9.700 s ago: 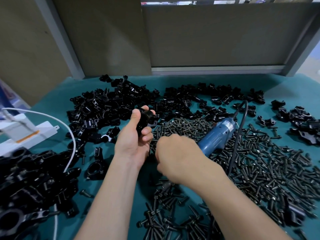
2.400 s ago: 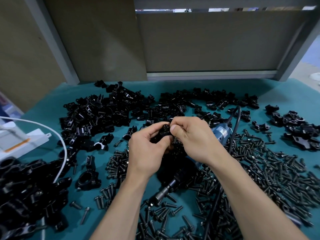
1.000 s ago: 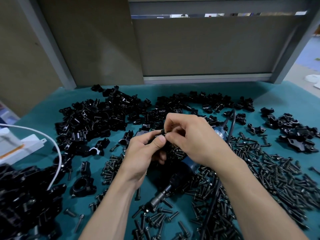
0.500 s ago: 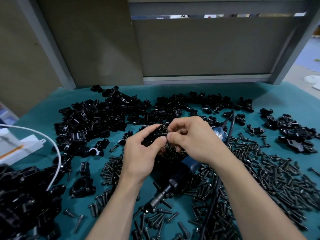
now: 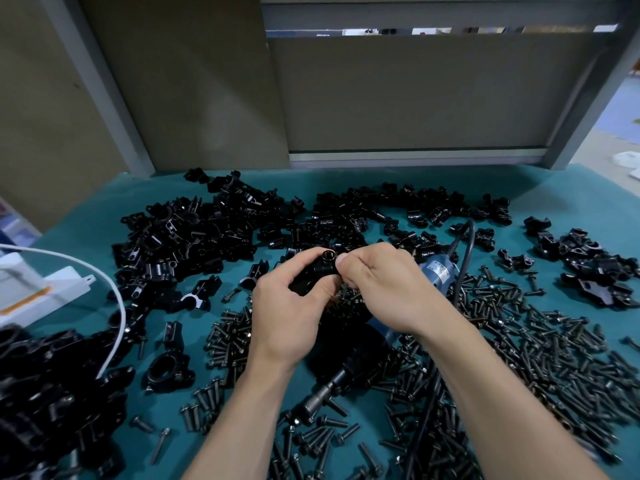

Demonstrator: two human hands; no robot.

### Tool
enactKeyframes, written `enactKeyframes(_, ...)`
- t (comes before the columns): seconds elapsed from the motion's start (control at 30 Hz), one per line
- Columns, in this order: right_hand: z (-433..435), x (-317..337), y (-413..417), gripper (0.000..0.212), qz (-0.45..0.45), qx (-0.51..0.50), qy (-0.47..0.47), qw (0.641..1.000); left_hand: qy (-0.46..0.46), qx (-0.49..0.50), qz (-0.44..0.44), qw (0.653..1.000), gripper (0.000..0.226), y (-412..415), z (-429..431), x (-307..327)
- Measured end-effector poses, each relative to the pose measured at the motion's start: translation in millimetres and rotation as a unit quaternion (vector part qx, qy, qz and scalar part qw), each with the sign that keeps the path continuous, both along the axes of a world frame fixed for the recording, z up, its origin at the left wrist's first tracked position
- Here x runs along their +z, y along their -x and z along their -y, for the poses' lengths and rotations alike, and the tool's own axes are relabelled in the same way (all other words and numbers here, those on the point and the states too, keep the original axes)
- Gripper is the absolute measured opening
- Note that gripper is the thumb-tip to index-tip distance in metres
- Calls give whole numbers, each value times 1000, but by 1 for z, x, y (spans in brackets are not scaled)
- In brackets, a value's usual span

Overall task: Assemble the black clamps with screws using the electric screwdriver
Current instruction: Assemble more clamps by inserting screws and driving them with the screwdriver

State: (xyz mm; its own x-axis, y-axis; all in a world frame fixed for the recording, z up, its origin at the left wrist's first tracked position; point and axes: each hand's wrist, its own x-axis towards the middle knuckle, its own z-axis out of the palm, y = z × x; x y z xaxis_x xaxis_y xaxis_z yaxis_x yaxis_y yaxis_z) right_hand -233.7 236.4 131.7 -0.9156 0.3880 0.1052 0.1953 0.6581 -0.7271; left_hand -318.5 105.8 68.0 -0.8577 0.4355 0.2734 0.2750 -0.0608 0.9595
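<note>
Centre: left hand point(image 5: 287, 313) and right hand point(image 5: 381, 289) both pinch one black clamp point(image 5: 322, 266); electric screwdriver point(image 5: 349, 367) lies idle below. Large heaps of clamps point(image 5: 194, 237) and screws point(image 5: 536, 341) suggest much remains.

clamps point(image 5: 194, 233): glossy black | screws point(image 5: 540, 344): dark metal | table cover point(image 5: 86, 216): matt teal

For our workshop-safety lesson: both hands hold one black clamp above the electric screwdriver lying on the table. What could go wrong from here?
1. The left hand and right hand pinch the black clamp in mid-air; a screw fumbled here would likely vanish among the loose screws below.
2. The electric screwdriver lies under the wrists, its cord looping beside it; reaching down could snag the cord.
</note>
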Motion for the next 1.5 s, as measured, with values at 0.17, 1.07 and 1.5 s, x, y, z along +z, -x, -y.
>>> enactKeyframes(0.17,4,-3,2,58,7,-27,27,999,22,51,-73,996,34,-5,5,2)
enactKeyframes(1.07,2,-4,2,25,-109,19,92,990,5,35,-41,999,44,-4,4,4)
enactKeyframes(1.5,1,2,0,21,-99,14,52,994,43,-19,-85,995,40,-4,7,6)
